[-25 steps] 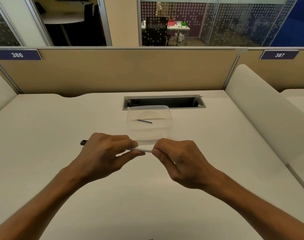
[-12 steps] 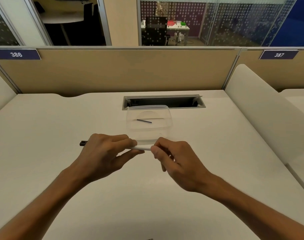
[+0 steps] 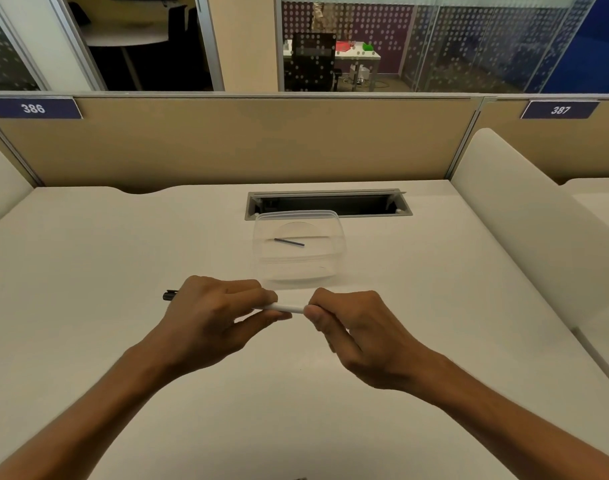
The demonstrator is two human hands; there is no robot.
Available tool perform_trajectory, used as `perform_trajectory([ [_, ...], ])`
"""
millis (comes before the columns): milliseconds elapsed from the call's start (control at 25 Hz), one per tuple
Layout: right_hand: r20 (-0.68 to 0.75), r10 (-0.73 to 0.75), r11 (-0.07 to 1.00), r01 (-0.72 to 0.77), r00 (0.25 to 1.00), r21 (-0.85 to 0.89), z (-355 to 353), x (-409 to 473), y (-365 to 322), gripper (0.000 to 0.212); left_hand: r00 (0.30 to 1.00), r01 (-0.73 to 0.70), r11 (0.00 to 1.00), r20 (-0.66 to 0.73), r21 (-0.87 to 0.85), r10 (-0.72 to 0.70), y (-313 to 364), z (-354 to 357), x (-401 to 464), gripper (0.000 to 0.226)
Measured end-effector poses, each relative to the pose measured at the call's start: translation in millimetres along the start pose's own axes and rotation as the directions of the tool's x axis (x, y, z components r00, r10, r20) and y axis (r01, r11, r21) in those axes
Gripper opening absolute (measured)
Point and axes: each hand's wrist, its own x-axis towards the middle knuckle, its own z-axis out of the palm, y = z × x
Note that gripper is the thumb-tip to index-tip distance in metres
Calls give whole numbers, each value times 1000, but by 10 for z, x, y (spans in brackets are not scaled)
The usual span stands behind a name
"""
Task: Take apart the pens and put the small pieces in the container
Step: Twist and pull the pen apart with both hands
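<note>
A white pen [image 3: 285, 308] is held level over the desk between both hands, its black end sticking out to the left of my left hand [image 3: 209, 315]. That hand is wrapped around the barrel. My right hand [image 3: 356, 332] pinches the pen's right end, which the fingers hide. Just behind the hands stands a clear plastic container [image 3: 261, 261] with one thin dark rod [image 3: 289, 242] lying inside.
A metal-framed cable slot [image 3: 402, 209] is cut into the white desk [image 3: 88, 254] behind the container. A tan partition [image 3: 227, 147] closes the back, and a pale divider [image 3: 525, 230] rises on the right. A small dark item shows at the bottom edge.
My right hand has turned at the pen's end, its fingers curling in tighter. The left hand and pen stay almost where they were.
</note>
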Motion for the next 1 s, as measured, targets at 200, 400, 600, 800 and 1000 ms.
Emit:
perform_trajectory([
  [200,167,296,855,-339,941,392,5,5,0,36,997,-68,984,46,163,62,-13,39,-27,31],
  [400,29,62,995,-59,998,-81,63,-51,75,21,991,52,998,124,43,-57,-43,132,-60,33],
  [600,-53,163,982,-167,985,-84,36,-170,305,15,949,312,919,128,-240,-289,-339,162,-221,17],
  [800,-48,-25,943,7,999,-332,236,-167,292,19,927,351,890,240,-292,-287,-326,399,-258,12],
  [1000,7,-154,845,135,988,-518,467,-100,363,9,878,432,834,373,-344,-301,-389,552,-253,14],
])
